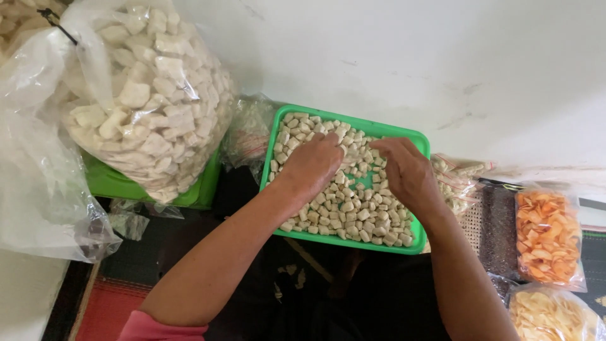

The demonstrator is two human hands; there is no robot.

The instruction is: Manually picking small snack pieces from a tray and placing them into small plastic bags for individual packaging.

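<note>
A green plastic tray (353, 125) lies in front of me, filled with several small pale cracker pieces (353, 211). My left hand (312, 163) rests palm down on the pieces at the tray's left-middle, fingers curled among them. My right hand (404, 169) lies on the pieces toward the tray's right side, fingers bent down into them. Whether either hand grips any pieces cannot be seen, since the fingertips are buried. A small gap of bare green tray shows between the two hands.
A big clear bag of white crackers (148, 95) leans on a second green tray (120, 186) at the left. Small sealed bags (457, 180) lie right of the tray, with a bag of orange chips (548, 237) and a bag of pale chips (549, 316). A white wall (410, 57) stands behind.
</note>
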